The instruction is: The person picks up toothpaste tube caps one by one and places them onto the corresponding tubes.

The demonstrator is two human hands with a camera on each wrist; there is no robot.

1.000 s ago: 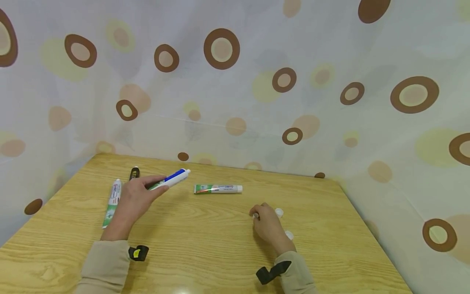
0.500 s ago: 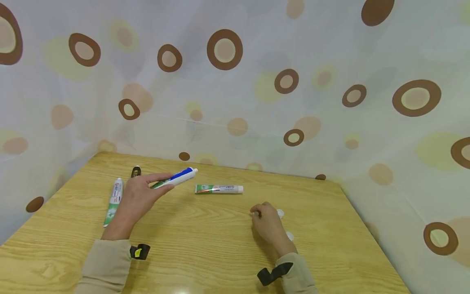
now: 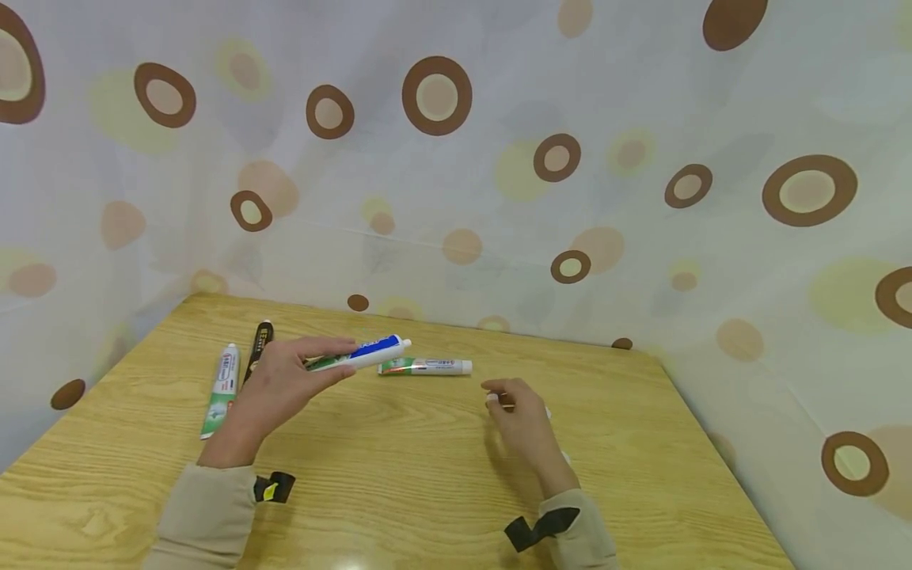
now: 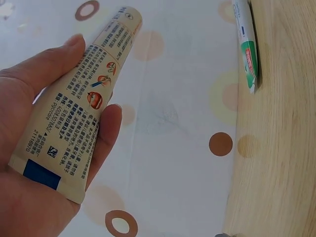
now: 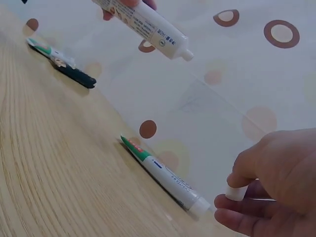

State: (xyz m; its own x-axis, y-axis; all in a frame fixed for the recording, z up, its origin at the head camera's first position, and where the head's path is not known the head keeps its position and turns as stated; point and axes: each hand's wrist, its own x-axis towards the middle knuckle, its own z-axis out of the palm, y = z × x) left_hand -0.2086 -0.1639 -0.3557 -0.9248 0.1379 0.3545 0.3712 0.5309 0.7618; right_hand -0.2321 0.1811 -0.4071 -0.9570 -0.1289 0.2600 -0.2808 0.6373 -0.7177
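Note:
My left hand grips a blue, white and green toothpaste tube above the table. Its narrow nozzle, bare of a cap, points toward the right in the head view. Printed text covers the tube's back in the left wrist view. Between thumb and fingers, my right hand pinches a small white cap, apart from the tube. A capped white and green toothpaste tube lies on the table between the hands, farther back.
Left of my left hand lie another white and green tube and a black tube. Two white caps are mostly hidden behind my right hand. A patterned sheet rises behind the wooden table.
My left hand has moved right with its toothpaste tube, uncovering more of the black tube. My right hand has risen slightly, and the cap in its fingers now shows.

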